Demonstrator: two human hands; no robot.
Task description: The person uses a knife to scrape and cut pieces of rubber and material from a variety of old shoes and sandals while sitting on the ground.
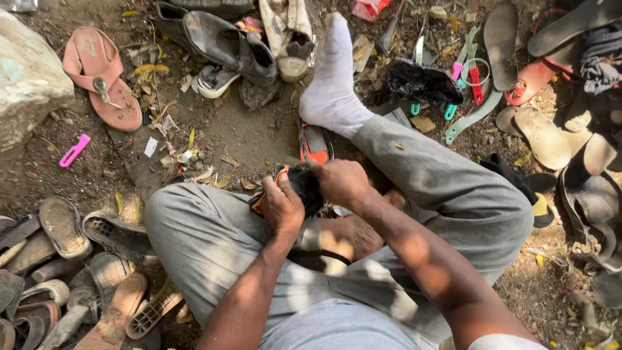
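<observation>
I sit on bare ground in grey trousers, one leg stretched out with a white sock (pixel 334 78) on the foot. Both hands meet over my lap on a small dark shoe with orange trim (pixel 298 185). My left hand (pixel 282 207) grips its near side from below. My right hand (pixel 340 181) clasps its top from the right. Most of the shoe is hidden under the fingers. A bare foot (pixel 350 236) rests tucked beneath my hands.
Worn footwear lies all around: a pink sandal (pixel 103 78) at far left, grey shoes (pixel 227 45) ahead, soles and sandals (pixel 551 129) at right, more sandals (pixel 65 272) at near left. Coloured tools (pixel 466 78) and a black bag (pixel 421 84) lie beyond my leg. A rock (pixel 26 84) stands far left.
</observation>
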